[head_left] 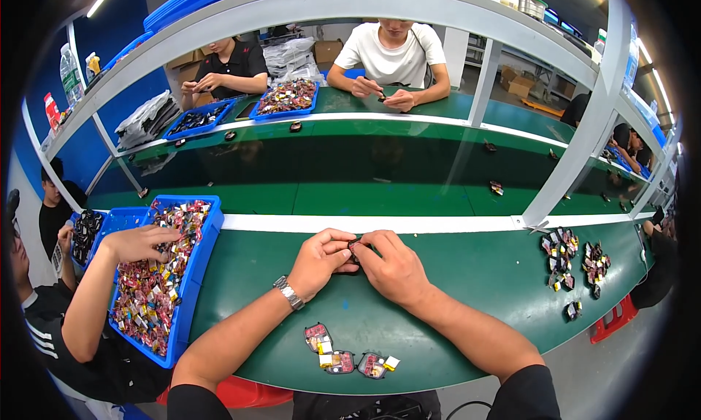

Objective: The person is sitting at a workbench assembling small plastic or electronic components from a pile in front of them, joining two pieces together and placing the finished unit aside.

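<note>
Where the bench begins at left, a blue plastic tray (196, 289) with smooth raised walls holds a rough, jumbled heap of small electronic parts (150, 307), reddish, yellow and white. A co-worker's hand (142, 243) hangs over the heap, fingers slightly spread. Near the middle, the person's left hand (318, 267), with a linked metal watch (289, 293) at the wrist, has its thumb and fingers clamped on a small dark piece (355, 251). The piece sits between both hands, above the smooth green tabletop (255, 274); the right hand (394, 270) pinches it from the other side, fingers bent together. Nearer the body lie three rounded, dark-rimmed housings (339, 362) with reddish insides and yellow-and-white bits. Far right, similar dark pieces (558, 259) sit in loose clusters.

Bare tabletop separates the tray from the left forearm, and a wider stretch lies between the right forearm and the clusters. A flat white rail (380, 223) borders the far side, just beyond the hands; the near edge curves below the housings.

Fingers cover most of the held piece, so its shape is hard to make out. The heap's lower layers are hidden, and the dark sleeves are cut off by the view's lower rim.
</note>
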The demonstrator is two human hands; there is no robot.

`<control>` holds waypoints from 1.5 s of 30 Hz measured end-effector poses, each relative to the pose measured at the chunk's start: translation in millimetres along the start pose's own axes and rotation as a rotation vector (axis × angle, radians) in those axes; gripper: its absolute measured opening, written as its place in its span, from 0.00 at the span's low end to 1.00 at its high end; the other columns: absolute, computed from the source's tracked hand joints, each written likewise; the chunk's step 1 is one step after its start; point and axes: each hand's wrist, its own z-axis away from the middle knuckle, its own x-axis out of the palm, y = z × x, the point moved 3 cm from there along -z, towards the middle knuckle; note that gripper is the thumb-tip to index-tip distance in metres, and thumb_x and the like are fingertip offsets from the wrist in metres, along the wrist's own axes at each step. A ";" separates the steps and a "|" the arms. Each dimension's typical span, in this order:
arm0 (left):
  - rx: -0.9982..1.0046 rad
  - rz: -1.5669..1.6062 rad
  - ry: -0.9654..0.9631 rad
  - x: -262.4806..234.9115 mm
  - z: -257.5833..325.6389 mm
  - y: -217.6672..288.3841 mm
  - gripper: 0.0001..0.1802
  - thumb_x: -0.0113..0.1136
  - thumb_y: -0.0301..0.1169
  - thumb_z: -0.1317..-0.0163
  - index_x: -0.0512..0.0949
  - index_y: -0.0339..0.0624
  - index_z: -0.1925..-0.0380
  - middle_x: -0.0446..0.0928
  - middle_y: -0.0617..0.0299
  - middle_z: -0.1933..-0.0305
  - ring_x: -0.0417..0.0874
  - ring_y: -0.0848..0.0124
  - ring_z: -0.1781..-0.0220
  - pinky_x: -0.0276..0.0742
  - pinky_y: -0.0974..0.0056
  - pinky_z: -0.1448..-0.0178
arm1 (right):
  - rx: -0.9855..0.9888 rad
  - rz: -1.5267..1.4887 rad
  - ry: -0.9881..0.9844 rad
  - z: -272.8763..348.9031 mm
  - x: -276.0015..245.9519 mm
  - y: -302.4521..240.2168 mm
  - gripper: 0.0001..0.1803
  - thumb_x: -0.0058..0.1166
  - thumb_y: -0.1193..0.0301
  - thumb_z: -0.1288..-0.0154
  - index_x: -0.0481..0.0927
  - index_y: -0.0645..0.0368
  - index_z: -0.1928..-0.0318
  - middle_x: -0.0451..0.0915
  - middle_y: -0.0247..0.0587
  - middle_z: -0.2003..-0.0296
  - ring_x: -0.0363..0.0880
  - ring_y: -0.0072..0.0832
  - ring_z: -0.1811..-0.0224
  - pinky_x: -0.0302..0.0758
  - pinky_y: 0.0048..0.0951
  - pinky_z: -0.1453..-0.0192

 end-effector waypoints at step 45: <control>0.069 -0.094 0.018 0.6 -11.2 -5.8 0.15 0.50 0.23 0.32 0.69 0.33 0.46 0.74 0.49 0.41 0.81 0.64 0.46 0.84 0.62 0.46 | 0.940 0.040 -0.038 -12.9 33.7 214.1 0.12 0.65 0.69 0.47 0.84 0.68 0.69 0.85 0.50 0.72 0.85 0.38 0.72 0.81 0.34 0.62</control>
